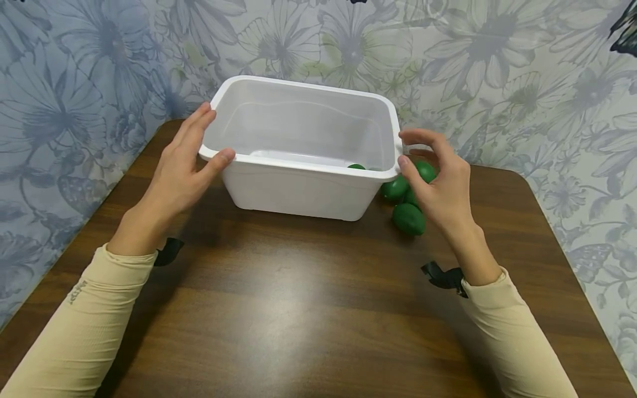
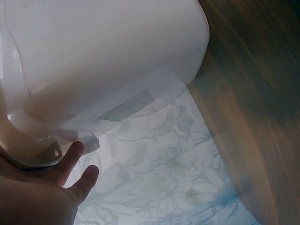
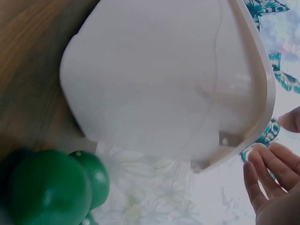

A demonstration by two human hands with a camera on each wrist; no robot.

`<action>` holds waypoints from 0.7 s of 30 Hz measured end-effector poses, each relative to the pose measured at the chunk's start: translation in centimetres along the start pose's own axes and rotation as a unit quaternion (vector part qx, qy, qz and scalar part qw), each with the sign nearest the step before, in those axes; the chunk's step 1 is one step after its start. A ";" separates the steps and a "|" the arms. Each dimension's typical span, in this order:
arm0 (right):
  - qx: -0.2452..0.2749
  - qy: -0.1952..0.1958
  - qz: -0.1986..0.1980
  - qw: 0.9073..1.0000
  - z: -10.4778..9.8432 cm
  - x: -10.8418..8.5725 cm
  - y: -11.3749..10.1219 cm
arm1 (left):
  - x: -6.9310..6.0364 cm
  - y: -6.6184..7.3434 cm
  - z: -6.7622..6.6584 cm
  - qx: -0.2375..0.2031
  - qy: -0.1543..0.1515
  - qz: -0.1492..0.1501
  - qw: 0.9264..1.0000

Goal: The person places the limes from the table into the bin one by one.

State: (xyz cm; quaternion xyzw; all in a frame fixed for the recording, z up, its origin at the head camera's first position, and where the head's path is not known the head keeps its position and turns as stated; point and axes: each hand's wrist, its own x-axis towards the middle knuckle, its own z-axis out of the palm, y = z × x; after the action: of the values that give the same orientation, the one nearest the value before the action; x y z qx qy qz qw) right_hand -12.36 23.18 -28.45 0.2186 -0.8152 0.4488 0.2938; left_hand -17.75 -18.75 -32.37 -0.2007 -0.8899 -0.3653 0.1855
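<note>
On my feed, the white plastic tub (image 1: pixel 298 190) stands on the wooden table (image 1: pixel 298 309), 1 green fruit (image 1: pixel 356 166) inside. The left hand (image 1: pixel 179 160) touches its left rim, fingers extended; the right hand (image 1: pixel 445 185), fingers loosely bent, is by the right rim, contact unclear, near 4 more green fruits (image 1: pixel 408 219).

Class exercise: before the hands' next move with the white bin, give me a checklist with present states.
1. Left hand at left end of bin: ok.
2. Right hand at its right end: ok.
3. Both gripping firmly: cannot tell.
4. Bin upright, opening upward: ok.
5. Space beside its right end free: not ok; green objects lie there.
6. Contents fully visible: not ok; one green piece shows only partly above the front rim.
</note>
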 end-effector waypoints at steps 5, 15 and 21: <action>-0.016 0.006 0.023 1.000 -0.8 -1.0 0.5 | -0.1 -0.1 0.0 0.001 0.000 -0.001 1.000; -0.072 -0.028 0.063 0.995 -2.2 -3.1 5.3 | -0.1 -0.2 0.0 0.004 -0.003 -0.003 1.000; -0.110 -0.070 0.109 0.985 -2.8 -4.4 7.5 | -0.1 -0.2 0.0 0.002 0.002 0.002 1.000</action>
State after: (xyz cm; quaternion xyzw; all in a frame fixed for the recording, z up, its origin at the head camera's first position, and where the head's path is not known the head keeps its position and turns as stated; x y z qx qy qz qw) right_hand -12.96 29.81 -34.79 0.1258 -0.8971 0.3693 0.2074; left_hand -17.81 -18.88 -32.51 -0.2014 -0.8898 -0.3638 0.1881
